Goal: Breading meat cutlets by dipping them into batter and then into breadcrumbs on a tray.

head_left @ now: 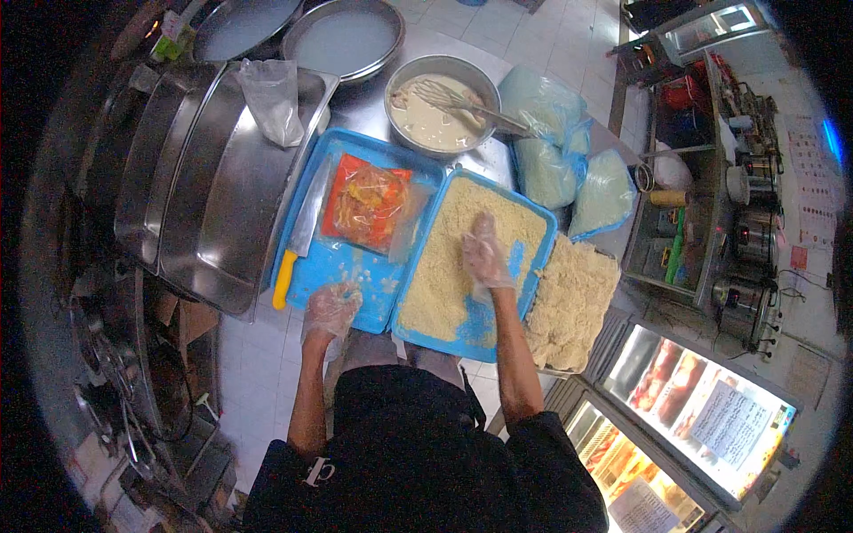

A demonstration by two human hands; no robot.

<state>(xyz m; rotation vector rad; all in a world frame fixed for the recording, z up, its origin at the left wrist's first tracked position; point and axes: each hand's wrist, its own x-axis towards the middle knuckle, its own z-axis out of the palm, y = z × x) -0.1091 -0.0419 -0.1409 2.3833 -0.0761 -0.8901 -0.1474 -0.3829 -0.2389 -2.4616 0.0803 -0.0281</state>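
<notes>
My left hand, in a clear plastic glove, is over the near edge of a blue tray. Its fingers are curled in, and what they may hold is hidden. My right hand, gloved alike, reaches over a second blue tray spread with pale crumbs. Its fingers are drawn together around or against a small crumb-dusted lump that I cannot make out. On the left tray lie a red-and-clear plastic packet of food and a knife with a yellow handle.
Behind the trays stands a round metal bowl of creamy batter with a whisk in it. Clear bags lie right of it. A tray heaped with crumb-coated pieces sits at right, deep steel pans at left, a lit display case lower right.
</notes>
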